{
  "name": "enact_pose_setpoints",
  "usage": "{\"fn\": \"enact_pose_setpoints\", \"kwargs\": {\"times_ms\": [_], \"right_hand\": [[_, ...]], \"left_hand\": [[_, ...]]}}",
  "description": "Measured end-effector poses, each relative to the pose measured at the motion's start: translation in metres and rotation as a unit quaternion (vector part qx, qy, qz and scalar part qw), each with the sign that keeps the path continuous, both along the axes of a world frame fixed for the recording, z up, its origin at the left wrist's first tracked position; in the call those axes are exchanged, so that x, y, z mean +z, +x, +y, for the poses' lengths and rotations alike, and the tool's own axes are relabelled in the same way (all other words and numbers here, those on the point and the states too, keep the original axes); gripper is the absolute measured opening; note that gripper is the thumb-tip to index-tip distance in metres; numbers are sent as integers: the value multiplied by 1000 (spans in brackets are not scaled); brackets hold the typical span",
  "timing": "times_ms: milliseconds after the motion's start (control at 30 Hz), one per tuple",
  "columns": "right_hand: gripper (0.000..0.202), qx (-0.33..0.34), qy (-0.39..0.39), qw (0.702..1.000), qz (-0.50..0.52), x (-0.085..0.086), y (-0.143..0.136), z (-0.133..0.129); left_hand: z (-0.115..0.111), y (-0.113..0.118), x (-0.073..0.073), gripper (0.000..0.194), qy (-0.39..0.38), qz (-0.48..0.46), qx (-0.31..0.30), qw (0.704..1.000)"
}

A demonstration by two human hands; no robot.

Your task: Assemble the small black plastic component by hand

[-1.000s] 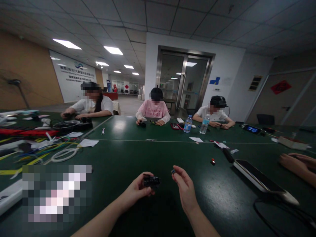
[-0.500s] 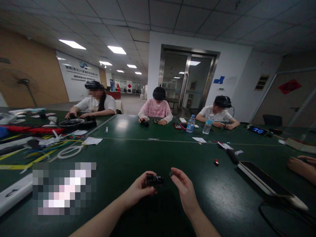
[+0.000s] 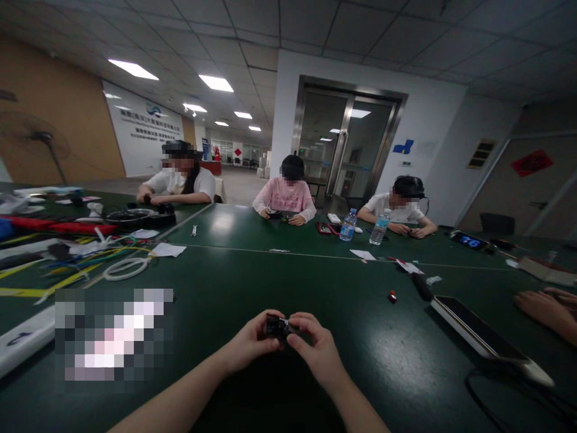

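Near the lower middle of the view, my left hand (image 3: 252, 343) grips a small black device (image 3: 276, 325) between thumb and fingers, above the dark green table (image 3: 225, 279). My right hand (image 3: 315, 346) is closed at the right end of the device, with thumb and fingers pinched together there. Whatever small piece sits between the right fingertips is mostly hidden. A small red and silver object (image 3: 392, 296) lies on the table to the right of my hands.
At the right are a tablet-like device (image 3: 478, 329), a black cable and another person's hand (image 3: 545, 310). Two water bottles (image 3: 348, 225) stand farther back. Cables (image 3: 126, 269) and a white power strip (image 3: 27, 340) lie left. Three people sit across the table.
My right hand has moved left, bringing its small bluish piece to the black device, and the gap between my hands has closed. The view has shifted slightly.
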State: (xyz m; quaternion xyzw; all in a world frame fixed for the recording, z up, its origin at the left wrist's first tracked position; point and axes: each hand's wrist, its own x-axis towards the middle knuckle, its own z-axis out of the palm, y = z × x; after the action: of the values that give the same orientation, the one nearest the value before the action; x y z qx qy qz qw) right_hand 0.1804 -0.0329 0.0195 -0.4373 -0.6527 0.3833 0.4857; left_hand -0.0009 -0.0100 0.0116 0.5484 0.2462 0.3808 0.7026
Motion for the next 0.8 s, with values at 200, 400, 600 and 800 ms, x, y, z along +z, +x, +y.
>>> {"fn": "enact_pose_setpoints", "kwargs": {"times_ms": [200, 400, 600, 800], "right_hand": [[22, 18, -5, 997, -70, 4, -5, -5], [24, 30, -6, 998, -62, 4, -4, -5], [37, 43, -17, 997, -63, 3, 0, -7], [40, -3, -31, 997, -69, 3, -2, -8]], "left_hand": [[0, -3, 0, 40, 13, 26, 2, 1000], [1, -3, -2, 41, 30, 40, -10, 999], [-1, -3, 2, 40, 21, 42, 0, 999], [1, -3, -3, 43, 13, 48, 19, 999]]}}
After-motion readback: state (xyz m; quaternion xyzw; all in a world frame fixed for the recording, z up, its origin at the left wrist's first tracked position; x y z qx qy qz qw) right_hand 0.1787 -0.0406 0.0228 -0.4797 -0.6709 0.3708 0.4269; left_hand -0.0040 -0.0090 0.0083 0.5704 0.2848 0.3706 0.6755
